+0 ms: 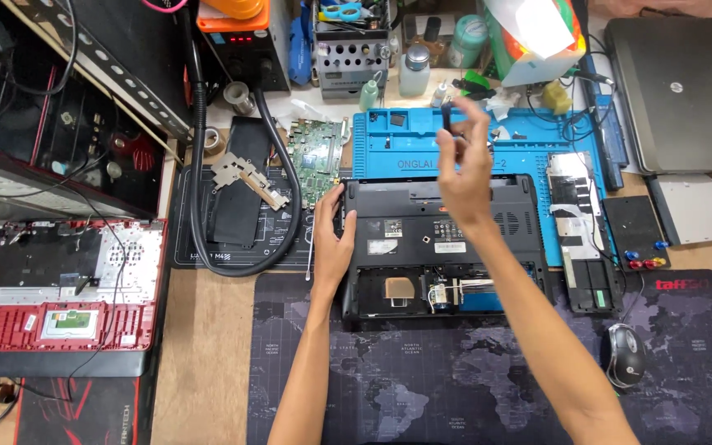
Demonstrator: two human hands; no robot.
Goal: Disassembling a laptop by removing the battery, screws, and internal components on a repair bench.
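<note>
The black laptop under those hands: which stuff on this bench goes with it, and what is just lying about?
In use:
black laptop base, steadied by the left hand
small dark tool, pinched in the right hand

Lying about:
red laptop shell
green circuit board
mouse
grey closed laptop

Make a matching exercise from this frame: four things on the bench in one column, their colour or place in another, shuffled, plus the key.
Things:
1. Opened laptop base
2. Repair mat
3. Computer mouse
4. Circuit board

Descriptions:
A. green, lying left of the blue mat
B. black, steadied at its left edge by the left hand
C. blue, behind the black laptop base
D. on the world-map desk mat, at its right side

Pairs: 1-B, 2-C, 3-D, 4-A
</note>
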